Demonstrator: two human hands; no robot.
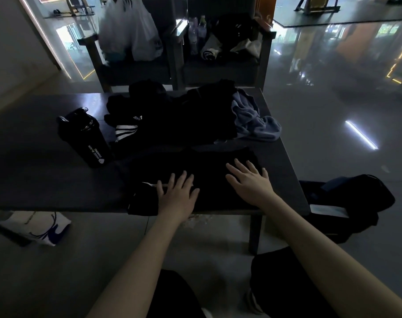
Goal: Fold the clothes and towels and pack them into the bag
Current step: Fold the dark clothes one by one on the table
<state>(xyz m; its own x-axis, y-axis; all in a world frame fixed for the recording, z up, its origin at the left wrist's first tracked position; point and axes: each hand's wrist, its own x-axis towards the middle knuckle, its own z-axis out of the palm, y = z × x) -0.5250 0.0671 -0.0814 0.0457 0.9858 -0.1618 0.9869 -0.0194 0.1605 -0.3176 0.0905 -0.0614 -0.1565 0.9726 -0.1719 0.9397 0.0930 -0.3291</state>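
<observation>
Head view: both hands, left (175, 198) and right (250, 182), press flat, fingers spread, on black garment (209, 180).

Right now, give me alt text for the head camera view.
Both hands, left hand and right hand, press flat on a black garment on a dark table. Behind lie a clothes pile, blue towel and black bottle.

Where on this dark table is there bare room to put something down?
The widest bare patch is the table's left end, left of the black shaker bottle. A narrow strip runs along the right edge beside the blue towel. The middle is crowded: the clothes pile behind, both hands flat on a black garment in front.
</observation>
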